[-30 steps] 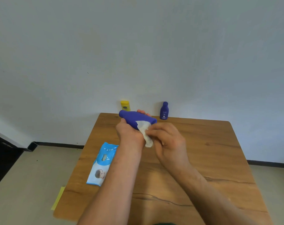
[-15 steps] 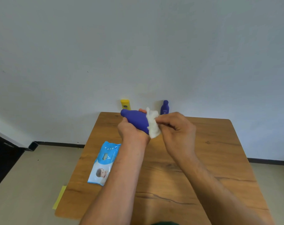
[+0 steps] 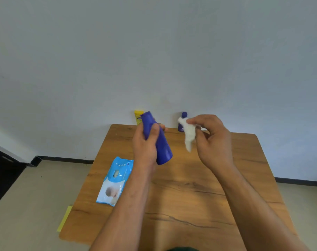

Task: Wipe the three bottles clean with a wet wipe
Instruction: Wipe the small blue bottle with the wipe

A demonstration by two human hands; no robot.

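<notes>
My left hand (image 3: 145, 145) grips a large blue bottle (image 3: 160, 144) above the table, tilted with its top toward the far wall. My right hand (image 3: 212, 140) pinches a crumpled white wet wipe (image 3: 188, 133), held clear of the bottle to its right. At the table's far edge stand a yellow bottle (image 3: 138, 116), partly hidden behind the large bottle, and a small blue bottle (image 3: 182, 120), partly hidden behind the wipe.
A light blue wet wipe pack (image 3: 115, 180) lies flat on the wooden table (image 3: 190, 196) near its left edge. A white wall rises just behind the table. A yellow sheet (image 3: 64, 219) lies on the floor at the table's left.
My right hand has pulled the wipe off the large bottle and moved right. My left hand has swung the bottle from lying sideways to pointing away from me.
</notes>
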